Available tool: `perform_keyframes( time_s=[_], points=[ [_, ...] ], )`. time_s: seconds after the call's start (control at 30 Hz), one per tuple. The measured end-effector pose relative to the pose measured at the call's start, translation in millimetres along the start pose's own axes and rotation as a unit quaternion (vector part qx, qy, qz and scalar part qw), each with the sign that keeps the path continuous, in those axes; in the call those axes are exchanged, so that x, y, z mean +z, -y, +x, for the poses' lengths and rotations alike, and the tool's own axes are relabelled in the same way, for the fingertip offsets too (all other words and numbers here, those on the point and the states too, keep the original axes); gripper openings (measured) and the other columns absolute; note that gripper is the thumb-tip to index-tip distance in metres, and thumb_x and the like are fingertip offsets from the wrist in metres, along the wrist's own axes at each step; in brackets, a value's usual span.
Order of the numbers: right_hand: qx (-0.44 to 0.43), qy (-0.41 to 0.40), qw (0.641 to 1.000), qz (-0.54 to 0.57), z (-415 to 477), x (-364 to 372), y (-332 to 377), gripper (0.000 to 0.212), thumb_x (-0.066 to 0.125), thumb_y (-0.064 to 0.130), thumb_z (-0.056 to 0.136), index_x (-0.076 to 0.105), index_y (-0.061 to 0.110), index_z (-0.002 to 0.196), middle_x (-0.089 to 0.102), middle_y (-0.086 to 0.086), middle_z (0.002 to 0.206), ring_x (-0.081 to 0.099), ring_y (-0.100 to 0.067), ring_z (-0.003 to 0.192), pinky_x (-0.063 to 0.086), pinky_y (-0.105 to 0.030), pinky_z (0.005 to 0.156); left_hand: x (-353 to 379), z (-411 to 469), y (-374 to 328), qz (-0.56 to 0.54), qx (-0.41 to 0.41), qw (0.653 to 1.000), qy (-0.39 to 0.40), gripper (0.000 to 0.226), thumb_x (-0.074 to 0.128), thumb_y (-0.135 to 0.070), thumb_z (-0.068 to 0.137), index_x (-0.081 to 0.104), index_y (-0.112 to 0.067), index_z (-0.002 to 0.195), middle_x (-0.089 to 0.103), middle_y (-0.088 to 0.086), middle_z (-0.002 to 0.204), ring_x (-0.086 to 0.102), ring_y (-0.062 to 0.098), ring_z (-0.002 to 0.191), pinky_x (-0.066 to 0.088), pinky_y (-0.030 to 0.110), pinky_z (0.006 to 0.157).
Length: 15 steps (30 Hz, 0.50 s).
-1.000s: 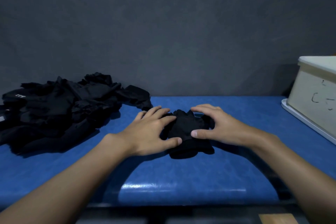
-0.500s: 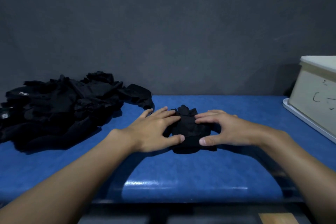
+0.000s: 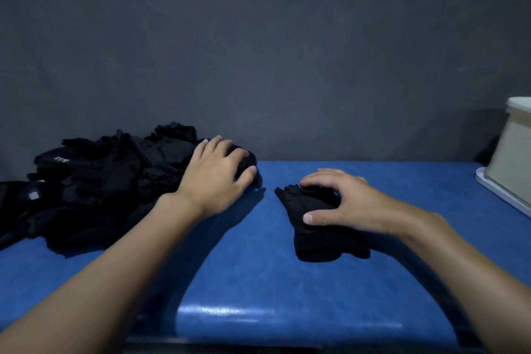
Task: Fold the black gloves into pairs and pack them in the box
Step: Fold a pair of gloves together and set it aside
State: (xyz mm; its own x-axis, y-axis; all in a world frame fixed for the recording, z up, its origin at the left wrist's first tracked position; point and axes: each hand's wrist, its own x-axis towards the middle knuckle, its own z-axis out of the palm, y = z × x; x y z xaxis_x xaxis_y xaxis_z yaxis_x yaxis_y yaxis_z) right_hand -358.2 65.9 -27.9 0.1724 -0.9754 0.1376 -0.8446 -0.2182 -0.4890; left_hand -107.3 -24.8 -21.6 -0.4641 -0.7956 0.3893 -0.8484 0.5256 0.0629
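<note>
A folded pair of black gloves (image 3: 313,238) lies on the blue table top (image 3: 287,282), right of centre. My right hand (image 3: 344,204) arches over its far half, with the thumb on the near side and the fingers curled over the top. A loose pile of black gloves (image 3: 100,181) fills the left of the table. At the pile's right end my left hand (image 3: 215,172) lies over a black glove (image 3: 244,156), fingers on top and thumb against its near side. The cream box (image 3: 514,158) stands at the right edge, its inside hidden.
The box stands on a white tray or lid (image 3: 494,190). A dark grey wall (image 3: 258,52) runs behind the table. Bare blue surface lies between the folded pair and the box, and along the front edge.
My left hand has left the folded pair and moved left and back onto the pile's right end. My right hand alone stays on the folded pair.
</note>
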Motion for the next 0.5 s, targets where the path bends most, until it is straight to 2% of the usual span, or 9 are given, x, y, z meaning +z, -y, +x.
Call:
perform_keyframes(
  time_s=[0.13, 0.23, 0.33, 0.5],
  points=[
    [-0.007, -0.013, 1.0, 0.011, 22, 12, 11, 0.073, 0.075, 0.063, 0.068, 0.052, 0.042, 0.133, 0.045, 0.019, 0.143, 0.025, 0.0, 0.142, 0.017, -0.036, 0.12, 11, 13, 4, 0.058, -0.019, 0.998, 0.029, 0.05, 0.032, -0.058, 0.099, 0.049, -0.032, 0.138, 0.045, 0.009, 0.147, 0.036, 0.029, 0.137, 0.018, 0.044, 0.114],
    [-0.013, -0.012, 0.999, 0.03, 33, 17, 16, 0.068, 0.075, 0.061, 0.069, 0.052, 0.044, 0.131, 0.043, 0.024, 0.136, 0.031, -0.001, 0.138, 0.022, -0.036, 0.119, 19, 16, 2, 0.075, -0.037, 0.995, 0.049, 0.05, 0.033, -0.058, 0.098, 0.046, -0.036, 0.141, 0.052, 0.006, 0.14, 0.043, 0.029, 0.13, 0.022, 0.045, 0.107],
    [-0.001, -0.005, 0.999, 0.044, 38, 16, 16, 0.075, 0.069, 0.073, 0.06, 0.052, 0.049, 0.129, 0.042, 0.024, 0.138, 0.039, -0.005, 0.134, 0.03, -0.038, 0.116, 22, 13, 1, 0.05, -0.036, 0.997, 0.056, 0.049, 0.032, -0.057, 0.098, 0.045, -0.036, 0.141, 0.056, 0.0, 0.137, 0.043, 0.025, 0.128, 0.023, 0.045, 0.104],
    [-0.004, -0.014, 0.998, 0.059, 39, 12, 10, 0.066, 0.074, 0.062, 0.071, 0.053, 0.043, 0.131, 0.049, 0.026, 0.135, 0.042, -0.002, 0.132, 0.034, -0.037, 0.114, 21, 6, 2, -0.03, -0.021, 0.999, -0.009, 0.037, 0.046, -0.052, 0.097, 0.056, -0.032, 0.126, 0.055, -0.008, 0.115, 0.046, 0.018, 0.114, 0.028, 0.04, 0.098]
  ],
)
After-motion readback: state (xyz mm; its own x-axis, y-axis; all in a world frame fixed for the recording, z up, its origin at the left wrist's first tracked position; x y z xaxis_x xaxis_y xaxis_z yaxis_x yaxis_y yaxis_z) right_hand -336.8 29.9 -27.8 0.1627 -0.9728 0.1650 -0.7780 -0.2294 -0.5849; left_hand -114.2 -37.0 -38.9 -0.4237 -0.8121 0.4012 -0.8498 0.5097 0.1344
